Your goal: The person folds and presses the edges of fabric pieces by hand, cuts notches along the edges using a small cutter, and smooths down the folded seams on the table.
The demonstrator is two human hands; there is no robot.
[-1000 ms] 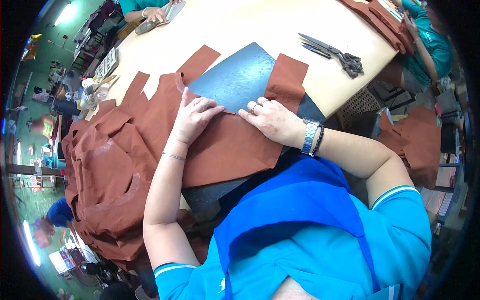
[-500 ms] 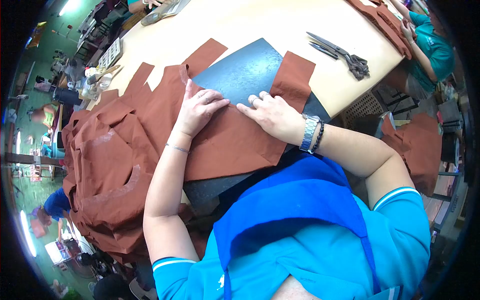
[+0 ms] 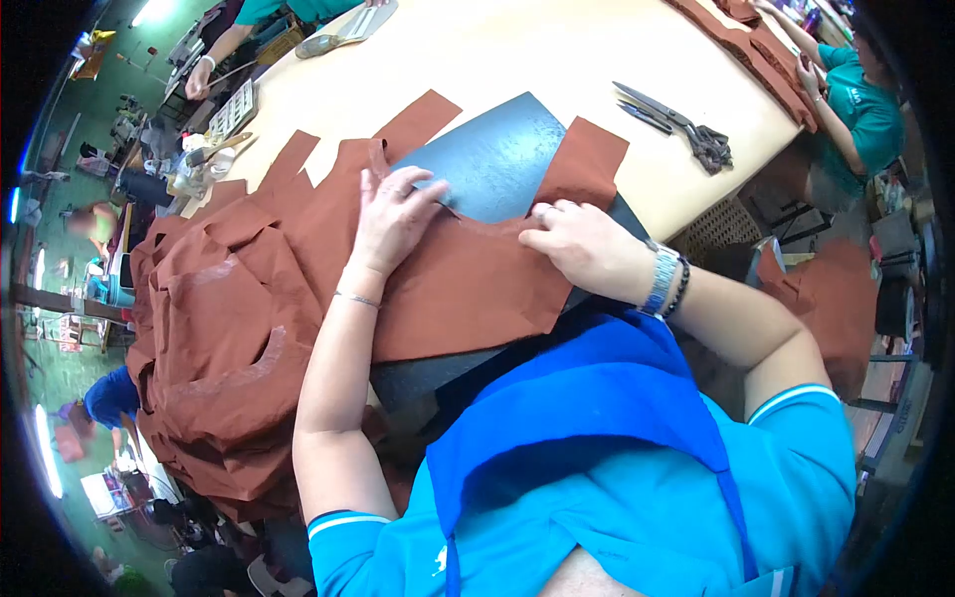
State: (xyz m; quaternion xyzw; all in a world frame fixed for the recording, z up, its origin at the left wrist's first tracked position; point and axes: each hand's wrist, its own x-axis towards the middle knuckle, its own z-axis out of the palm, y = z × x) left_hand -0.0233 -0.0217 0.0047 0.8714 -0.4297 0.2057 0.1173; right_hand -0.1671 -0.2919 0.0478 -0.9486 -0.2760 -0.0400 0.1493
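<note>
A rust-brown fabric piece [image 3: 468,298] with a curved neckline-like edge lies over a dark, shiny board [image 3: 497,149]. My left hand [image 3: 393,219] is over the left part of that curved edge, fingers apart and the tips smeared by motion. At the right end of the curve, my right hand [image 3: 592,249] has its fingers curled and pinched on the fabric edge. A strap-like part of the fabric [image 3: 587,159] extends beyond my right hand across the board. Whether my left fingertips touch the cloth is unclear.
A heap of brown fabric [image 3: 219,348] lies at the left. Large scissors [image 3: 681,124] rest on the cream table [image 3: 557,50], beyond the board. Brushes and a white tray [image 3: 234,109] stand at the far left. A person [image 3: 860,109] works at the right corner.
My right hand has shifted right along the curved edge, and its fingers have curled in. My left fingers have lifted and spread a little. A co-worker's arm now shows at the upper left.
</note>
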